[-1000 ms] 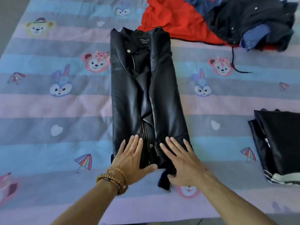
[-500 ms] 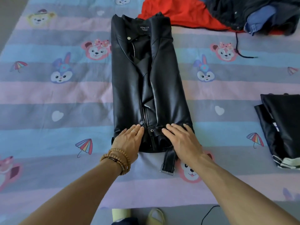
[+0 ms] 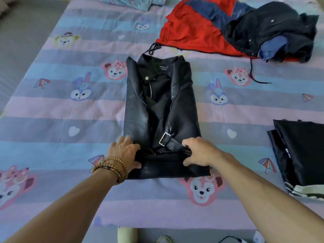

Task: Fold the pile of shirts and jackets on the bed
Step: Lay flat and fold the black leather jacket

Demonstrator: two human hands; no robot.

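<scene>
Your left hand (image 3: 125,151) and right hand (image 3: 197,151) clamp the black jacket (image 3: 161,109) hem; next, fold it toward twelve o'clock.

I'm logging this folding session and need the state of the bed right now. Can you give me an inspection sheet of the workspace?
Surface: bed sheet, striped, printed with cartoon animals, umbrellas and hearts.
Job's things: black leather jacket lies collar away from the person, sleeves folded in, bottom hem turned up, belt buckle on top. Unfolded pile of red, blue and dark garments at the far right. Folded dark garment at the right edge.
Clutter: light blue cloth at the far edge.
Hands: left hand and right hand each grip the jacket's turned-up hem.
Cables: dark cord on the floor near the bed; drawstring trails from the pile.
Surroundings: grey floor to the left.
</scene>
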